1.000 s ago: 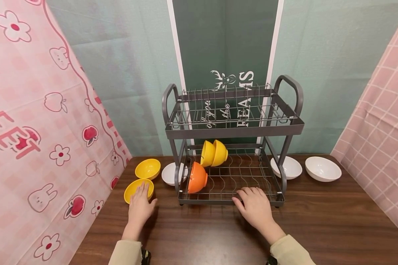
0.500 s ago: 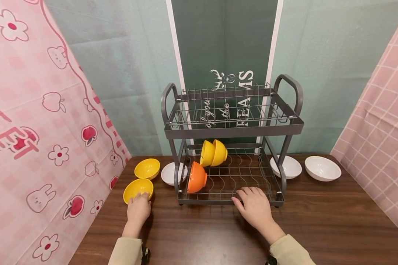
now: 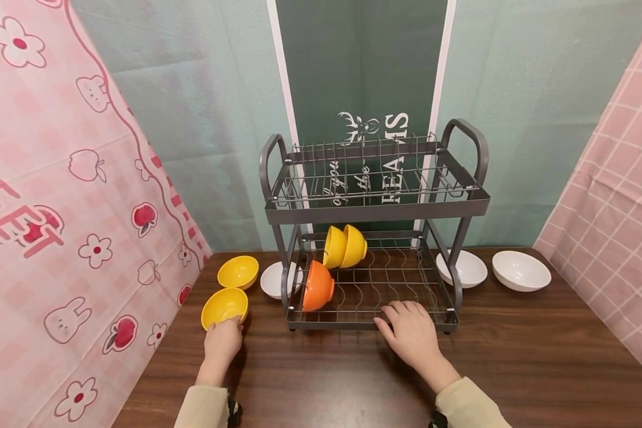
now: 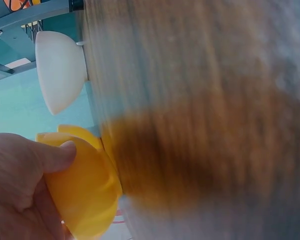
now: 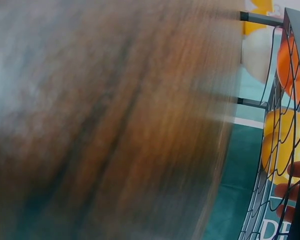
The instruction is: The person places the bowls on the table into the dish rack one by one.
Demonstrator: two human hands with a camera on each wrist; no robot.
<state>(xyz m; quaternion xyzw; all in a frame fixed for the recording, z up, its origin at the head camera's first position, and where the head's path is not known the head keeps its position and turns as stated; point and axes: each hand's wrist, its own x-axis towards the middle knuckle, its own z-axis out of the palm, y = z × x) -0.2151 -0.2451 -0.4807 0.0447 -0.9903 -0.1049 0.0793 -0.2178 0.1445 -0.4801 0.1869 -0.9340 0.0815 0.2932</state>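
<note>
At the left of the table my left hand (image 3: pixel 223 345) grips the near rim of a yellow bowl (image 3: pixel 224 303). In the left wrist view the thumb presses the outside of that bowl (image 4: pixel 85 195), and the other fingers are partly hidden. The bowl stands upright, its hollow facing up. My right hand (image 3: pixel 413 334) rests on the front rail of a dark grey two-tier dish rack (image 3: pixel 374 211), fingers laid over the lower tier. Its fingertips (image 5: pixel 290 192) show through the wires in the right wrist view.
On the lower tier an orange bowl (image 3: pixel 318 288) and two yellow bowls (image 3: pixel 355 246) stand on their sides. Another yellow bowl (image 3: pixel 238 272) and a white bowl (image 3: pixel 276 282) sit left of the rack. Two white bowls (image 3: pixel 521 272) stand at the right.
My left hand has drawn back from over the front yellow bowl, and its fingers have curled onto the near rim. The right hand has stayed on the rack's front rail.
</note>
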